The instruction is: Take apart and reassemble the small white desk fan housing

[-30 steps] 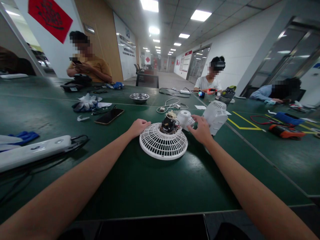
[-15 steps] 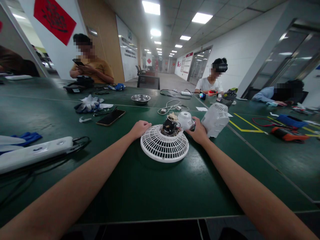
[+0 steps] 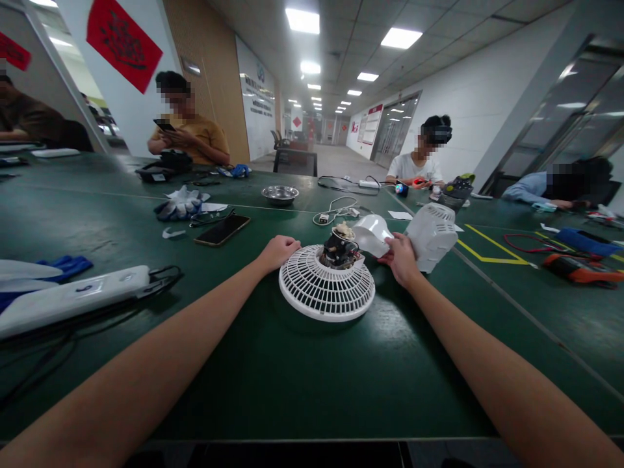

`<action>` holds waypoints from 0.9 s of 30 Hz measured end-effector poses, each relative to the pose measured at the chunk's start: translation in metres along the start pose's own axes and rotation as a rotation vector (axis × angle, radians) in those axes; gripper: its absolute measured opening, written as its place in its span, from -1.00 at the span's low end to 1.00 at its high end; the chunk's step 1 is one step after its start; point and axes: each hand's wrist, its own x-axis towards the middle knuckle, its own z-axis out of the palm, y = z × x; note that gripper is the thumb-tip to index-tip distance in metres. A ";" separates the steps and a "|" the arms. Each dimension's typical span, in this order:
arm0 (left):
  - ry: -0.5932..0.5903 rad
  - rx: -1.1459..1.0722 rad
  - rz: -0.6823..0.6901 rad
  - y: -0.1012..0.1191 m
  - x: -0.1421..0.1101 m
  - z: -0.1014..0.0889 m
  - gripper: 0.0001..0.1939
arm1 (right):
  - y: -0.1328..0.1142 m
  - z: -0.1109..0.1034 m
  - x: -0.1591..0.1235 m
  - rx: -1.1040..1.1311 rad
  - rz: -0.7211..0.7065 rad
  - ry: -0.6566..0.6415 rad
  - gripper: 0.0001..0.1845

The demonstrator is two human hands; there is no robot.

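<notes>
A round white fan guard lies on the green table with its slotted, sloping side up. From its centre rises a dark fan motor with a cream-coloured part on top and thin wires. My left hand is closed at the guard's left rim, its fingertips partly hidden. Just right of the motor, my right hand grips a glossy white motor cover by its right edge, tilted. Close behind that hand stands the white fan base.
To the left lie a phone, work gloves and a white power strip. A metal bowl and a white cable are farther back. An orange multimeter lies right. Other people sit around the table.
The motor cover has turned in my right hand: its vented end showed before, its smooth side now. My left hand stays at the guard's rim. The whole view has shifted slightly.
</notes>
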 end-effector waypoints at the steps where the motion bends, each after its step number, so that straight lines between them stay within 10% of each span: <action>1: 0.003 0.003 0.000 0.000 0.000 0.000 -0.56 | -0.002 0.003 -0.003 0.016 0.033 -0.019 -0.57; 13: 0.020 0.044 0.022 -0.004 0.004 0.001 -0.59 | -0.019 0.039 -0.042 0.406 0.282 -0.230 -0.70; 27: 0.010 0.017 0.008 -0.003 0.004 0.000 -0.59 | -0.015 0.042 -0.042 0.258 0.100 -0.141 -0.80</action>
